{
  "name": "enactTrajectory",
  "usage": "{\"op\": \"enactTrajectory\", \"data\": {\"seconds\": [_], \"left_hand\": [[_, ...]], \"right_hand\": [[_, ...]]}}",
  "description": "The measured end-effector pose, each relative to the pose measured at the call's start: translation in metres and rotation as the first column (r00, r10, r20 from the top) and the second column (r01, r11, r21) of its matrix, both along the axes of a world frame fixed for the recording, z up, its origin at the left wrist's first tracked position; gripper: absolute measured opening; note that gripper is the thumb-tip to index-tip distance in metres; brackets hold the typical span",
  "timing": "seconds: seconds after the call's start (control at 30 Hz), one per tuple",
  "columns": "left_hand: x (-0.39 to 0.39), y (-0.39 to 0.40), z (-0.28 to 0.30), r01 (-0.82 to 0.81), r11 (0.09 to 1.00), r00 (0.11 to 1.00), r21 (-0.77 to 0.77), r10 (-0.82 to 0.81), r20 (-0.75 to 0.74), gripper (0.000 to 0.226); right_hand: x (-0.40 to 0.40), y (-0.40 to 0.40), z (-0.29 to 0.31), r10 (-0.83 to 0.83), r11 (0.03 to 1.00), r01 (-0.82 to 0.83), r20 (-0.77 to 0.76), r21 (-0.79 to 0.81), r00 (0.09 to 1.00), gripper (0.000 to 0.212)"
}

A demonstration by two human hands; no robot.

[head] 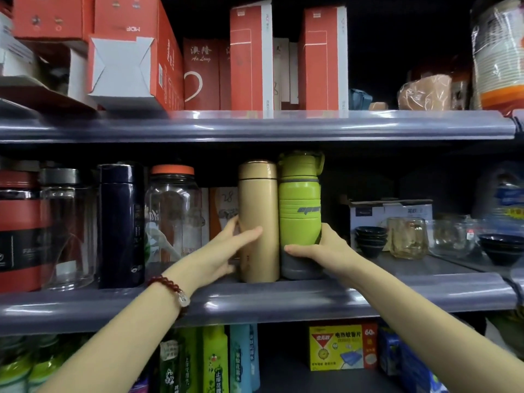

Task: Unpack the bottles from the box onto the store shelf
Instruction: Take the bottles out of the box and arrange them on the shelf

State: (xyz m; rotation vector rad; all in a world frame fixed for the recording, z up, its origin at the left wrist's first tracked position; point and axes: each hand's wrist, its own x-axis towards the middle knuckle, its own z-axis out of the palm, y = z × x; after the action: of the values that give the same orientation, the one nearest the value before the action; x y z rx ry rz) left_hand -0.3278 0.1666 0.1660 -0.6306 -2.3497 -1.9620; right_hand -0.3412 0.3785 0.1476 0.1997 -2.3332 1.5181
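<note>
Left hand [226,251] grips the gold flask [257,219]; right hand [320,251] grips the green bottle [300,211]. Both stand upright and touching on the shelf [283,296]; best pushed back together before letting go.

arms: two bare forearms, no sleeves in view | left hand [226,251]: no rings or gloves visible | left wrist: bracelet [170,287] of round dark red beads with one pale, translucent larger bead or charm on the outer side | right hand [323,251]: bare, wrist unadorned, no watch
</note>
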Motion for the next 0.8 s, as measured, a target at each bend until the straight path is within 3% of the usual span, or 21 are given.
{"op": "enactTrajectory", "data": {"seconds": [0.07,0.2,0.23,0.3,0.37,0.43,0.5,0.57,0.67,0.73,0.8], "left_hand": [[-0.007,-0.004,0.003,0.014,0.997,1.0,0.073,-0.015,0.018,0.081],[-0.01,-0.001,0.0,-0.103,0.994,0.989,0.02,0.105,-0.108,0.104],[-0.011,0.001,-0.002,-0.127,0.992,0.984,0.021,0.128,-0.126,0.096],[-0.011,0.006,-0.004,-0.178,0.984,0.972,0.027,0.18,-0.149,0.057],[-0.012,0.01,-0.008,-0.228,0.973,0.957,0.047,0.232,-0.176,0.048],[-0.016,0.012,-0.011,-0.294,0.954,0.93,0.053,0.298,-0.213,0.057],[-0.018,0.013,-0.013,-0.35,0.935,0.905,0.065,0.355,-0.235,0.079],[-0.019,0.013,-0.014,-0.359,0.931,0.9,0.069,0.365,-0.24,0.083],[-0.017,0.008,-0.012,-0.251,0.968,0.95,-0.016,0.243,-0.194,0.073],[-0.017,0.002,-0.013,-0.172,0.981,0.972,-0.094,0.153,-0.179,0.083],[-0.018,0.0,-0.015,-0.2,0.974,0.964,-0.107,0.176,-0.197,0.096]], "right_hand": [[0.001,0.0,0.001,-0.007,1.0,0.007,0.002,-0.006,1.0,0.1],[0.003,-0.003,0.0,-0.04,0.999,0.04,-0.018,0.008,0.999,0.086],[0.004,-0.005,-0.001,-0.057,0.998,0.058,-0.031,0.018,0.998,0.081],[0.006,-0.007,-0.001,-0.078,0.996,0.08,-0.052,0.031,0.996,0.077],[0.007,-0.008,-0.001,-0.082,0.996,0.084,-0.064,0.036,0.995,0.077],[0.007,-0.006,-0.001,-0.084,0.995,0.087,-0.068,0.05,0.994,0.077],[0.006,-0.005,0.0,-0.081,0.995,0.085,-0.062,0.06,0.995,0.077],[0.005,-0.004,-0.001,-0.082,0.994,0.086,-0.066,0.064,0.995,0.076],[0.001,-0.002,-0.003,-0.07,0.996,0.071,-0.028,0.053,0.997,0.08],[-0.001,0.0,-0.003,-0.04,0.997,0.04,0.002,0.065,0.999,0.092],[-0.004,0.003,-0.001,-0.018,0.998,0.017,0.02,0.068,1.0,0.1]]}}
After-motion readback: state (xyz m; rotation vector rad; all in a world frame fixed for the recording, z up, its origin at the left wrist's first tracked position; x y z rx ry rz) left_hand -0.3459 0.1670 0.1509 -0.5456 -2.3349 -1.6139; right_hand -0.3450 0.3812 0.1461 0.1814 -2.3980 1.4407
